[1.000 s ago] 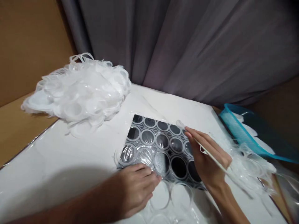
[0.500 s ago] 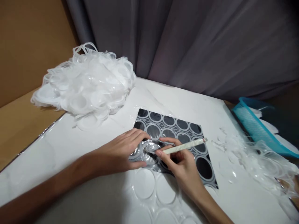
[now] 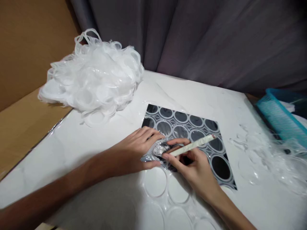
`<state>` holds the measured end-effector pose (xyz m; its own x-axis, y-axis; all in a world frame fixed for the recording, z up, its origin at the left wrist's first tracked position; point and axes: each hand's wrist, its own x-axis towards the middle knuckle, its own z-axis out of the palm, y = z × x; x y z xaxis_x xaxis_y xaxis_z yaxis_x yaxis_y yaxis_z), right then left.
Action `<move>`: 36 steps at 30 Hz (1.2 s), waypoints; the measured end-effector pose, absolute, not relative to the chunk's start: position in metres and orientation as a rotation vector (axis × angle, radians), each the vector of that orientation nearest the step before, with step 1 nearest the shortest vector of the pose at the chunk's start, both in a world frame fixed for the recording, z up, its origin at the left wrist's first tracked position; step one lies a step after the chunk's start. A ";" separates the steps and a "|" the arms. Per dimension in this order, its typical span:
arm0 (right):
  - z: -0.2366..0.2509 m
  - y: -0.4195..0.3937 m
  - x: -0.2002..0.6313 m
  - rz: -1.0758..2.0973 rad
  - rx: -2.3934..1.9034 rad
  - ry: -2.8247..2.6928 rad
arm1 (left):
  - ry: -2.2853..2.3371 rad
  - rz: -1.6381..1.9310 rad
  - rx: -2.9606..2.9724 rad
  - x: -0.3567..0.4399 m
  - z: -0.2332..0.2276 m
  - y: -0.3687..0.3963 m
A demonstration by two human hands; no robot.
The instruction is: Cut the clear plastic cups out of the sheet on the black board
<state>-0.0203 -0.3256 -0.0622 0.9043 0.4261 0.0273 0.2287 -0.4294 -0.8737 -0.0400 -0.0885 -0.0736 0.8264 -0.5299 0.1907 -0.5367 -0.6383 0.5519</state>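
Note:
A black sheet printed with rows of grey-white rings point(image 3: 181, 131) lies on the white table under clear, shiny film. My left hand point(image 3: 135, 148) rests flat on its near left part, thumb and fingers spread around one ring. Between the hands, the clear film point(image 3: 159, 150) at that ring looks crinkled and shiny. My right hand point(image 3: 193, 166) grips a slim, pale, pen-shaped tool point(image 3: 194, 145), slanting up to the right. Its working tip is hidden by the fingers and film glare. Nearer to me, a clear plastic sheet with white circles point(image 3: 155, 182) extends below the black sheet.
A big heap of white and clear plastic ring scraps point(image 3: 96, 80) stands at the back left. More clear scraps point(image 3: 266, 156) lie to the right, beside a blue basket point(image 3: 283, 115) with white pieces in it. A dark curtain point(image 3: 192, 38) hangs behind the white table point(image 3: 168, 86).
The camera view has shifted, so the table things appear slightly higher and further right. My hands remain at the same ring, and the film between them looks more bunched.

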 end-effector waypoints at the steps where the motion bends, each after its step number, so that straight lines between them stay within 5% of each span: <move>1: -0.062 -0.327 -0.021 0.207 -2.036 -0.553 | -0.789 0.032 2.413 -0.040 -0.075 -0.089; 12: -0.054 -0.338 -0.044 -0.468 -2.389 -1.692 | -0.794 0.063 2.483 -0.043 -0.085 -0.090; 28: -0.018 -0.332 0.023 -0.791 -2.348 -0.856 | -0.730 -0.192 2.287 -0.040 -0.078 -0.081; 36: -0.037 -0.294 -0.009 -0.231 -2.125 -0.432 | -0.714 -0.449 2.246 -0.028 -0.060 -0.047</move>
